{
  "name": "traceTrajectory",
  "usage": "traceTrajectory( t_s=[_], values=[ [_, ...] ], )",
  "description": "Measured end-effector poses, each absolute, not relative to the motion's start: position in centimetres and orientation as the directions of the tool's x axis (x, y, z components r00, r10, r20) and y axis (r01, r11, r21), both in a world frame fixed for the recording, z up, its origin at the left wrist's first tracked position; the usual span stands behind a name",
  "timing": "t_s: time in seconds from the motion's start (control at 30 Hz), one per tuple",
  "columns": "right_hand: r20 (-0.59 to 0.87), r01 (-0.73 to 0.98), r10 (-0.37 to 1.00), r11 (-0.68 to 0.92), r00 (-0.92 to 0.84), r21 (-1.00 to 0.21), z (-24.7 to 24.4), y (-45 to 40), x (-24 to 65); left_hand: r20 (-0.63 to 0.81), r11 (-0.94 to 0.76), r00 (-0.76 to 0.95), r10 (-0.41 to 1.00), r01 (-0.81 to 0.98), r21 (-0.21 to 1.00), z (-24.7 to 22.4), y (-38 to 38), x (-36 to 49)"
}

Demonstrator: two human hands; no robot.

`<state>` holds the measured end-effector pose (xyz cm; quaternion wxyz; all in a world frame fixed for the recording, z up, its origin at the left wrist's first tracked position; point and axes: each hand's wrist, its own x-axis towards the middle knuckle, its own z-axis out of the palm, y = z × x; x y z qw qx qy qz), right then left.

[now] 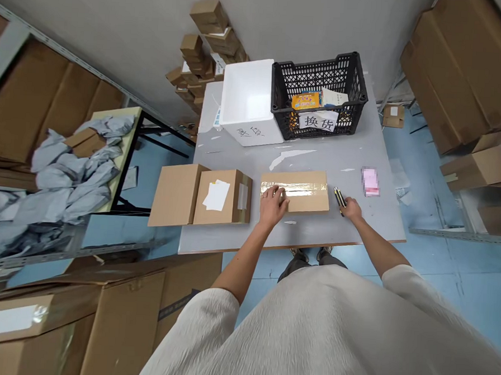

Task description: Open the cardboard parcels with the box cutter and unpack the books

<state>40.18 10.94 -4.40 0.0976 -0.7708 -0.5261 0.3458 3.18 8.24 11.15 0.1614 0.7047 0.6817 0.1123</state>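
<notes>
A long cardboard box [307, 191] with shiny tape along its top lies in front of me on the grey table [218, 242]. My left hand [272, 206] rests on the left part of its top, fingers spread and touching the tape, gripping nothing. To the right of the box, my right hand [350, 208] is closed around a black and yellow utility knife [339, 197], held low over the tabletop. I cannot tell whether its blade is out.
Left on the table stand a cardboard box with white papers [217, 197] and another box [175, 195]. At the back are a white foam bin [253, 133] and a black plastic crate [354, 98]. A pink item [370, 181] lies right. Stacked cartons [209, 17] stand behind.
</notes>
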Motion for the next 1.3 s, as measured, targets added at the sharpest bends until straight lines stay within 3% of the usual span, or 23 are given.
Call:
traceTrajectory(
  t_s=[0.13,0.23,0.4,0.53,0.7,0.87,1.0,1.17,1.3],
  values=[
    [-0.439,0.771,0.877,-0.415,0.197,-0.483,-4.9,11.0,39.8,-0.064,-0.013,0.04,0.997,0.923,0.385,11.0,8.2,3.1],
    [-0.454,0.744,0.88,-0.398,0.143,-0.537,-4.7,11.4,39.7,-0.06,-0.016,0.043,0.997,0.921,0.39,11.1,8.2,3.0],
    [-0.494,0.487,0.853,-0.508,0.17,-0.71,-1.8,12.5,40.1,-0.072,-0.004,0.035,0.997,0.919,0.393,11.3,8.4,3.2],
    [-0.337,0.215,0.939,-0.343,0.064,-0.914,3.5,13.4,40.3,-0.071,-0.001,0.032,0.997,0.917,0.398,11.3,8.4,3.4],
    [-0.216,0.179,0.974,-0.202,-0.065,-0.963,10.7,13.6,38.4,-0.035,-0.029,0.047,0.998,0.911,0.411,11.0,8.4,3.4],
    [-0.242,0.266,0.952,-0.188,-0.188,-0.945,13.7,13.2,34.9,0.005,-0.097,0.107,0.994,0.88,0.464,11.1,8.1,2.4],
    [-0.178,0.453,0.961,-0.065,-0.211,-0.889,14.1,13.1,32.7,0.02,-0.111,0.116,0.993,0.869,0.481,11.6,7.2,1.2],
    [-0.123,0.704,0.962,0.088,-0.243,-0.705,14.9,13.4,30.3,0.046,-0.117,0.107,0.993,0.873,0.474,11.4,5.8,-0.1],
    [-0.162,0.85,0.967,0.085,-0.196,-0.52,16.2,13.7,28.0,0.091,-0.147,0.118,0.989,0.87,0.471,10.6,5.2,-0.8]
  ],
)
